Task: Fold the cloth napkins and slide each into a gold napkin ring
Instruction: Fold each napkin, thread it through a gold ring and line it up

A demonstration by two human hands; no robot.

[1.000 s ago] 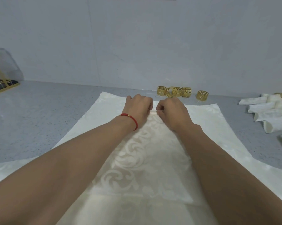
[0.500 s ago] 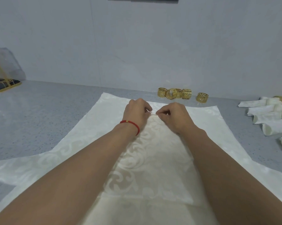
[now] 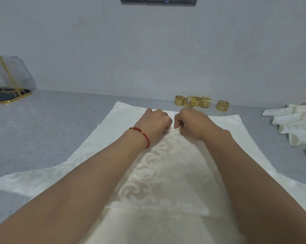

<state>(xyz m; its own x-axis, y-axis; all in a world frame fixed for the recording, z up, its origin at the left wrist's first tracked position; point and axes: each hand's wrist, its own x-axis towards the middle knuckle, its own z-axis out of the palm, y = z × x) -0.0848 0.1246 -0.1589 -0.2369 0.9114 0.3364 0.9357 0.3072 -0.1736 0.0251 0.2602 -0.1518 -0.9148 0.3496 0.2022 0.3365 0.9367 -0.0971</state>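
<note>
now both hands, left [image 3: 153, 123] and right [image 3: 192, 124], pinch the napkin [image 3: 162, 173] tip mid-fold near the table's [image 3: 60, 124] far edge; pressing it flat likely comes next.

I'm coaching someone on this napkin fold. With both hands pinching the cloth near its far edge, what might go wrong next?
Both the left hand and right hand pinch only a small bit of the napkin, so the fold may come out crooked. Dragging the cloth forward might knock the gold rings just beyond it.
</note>
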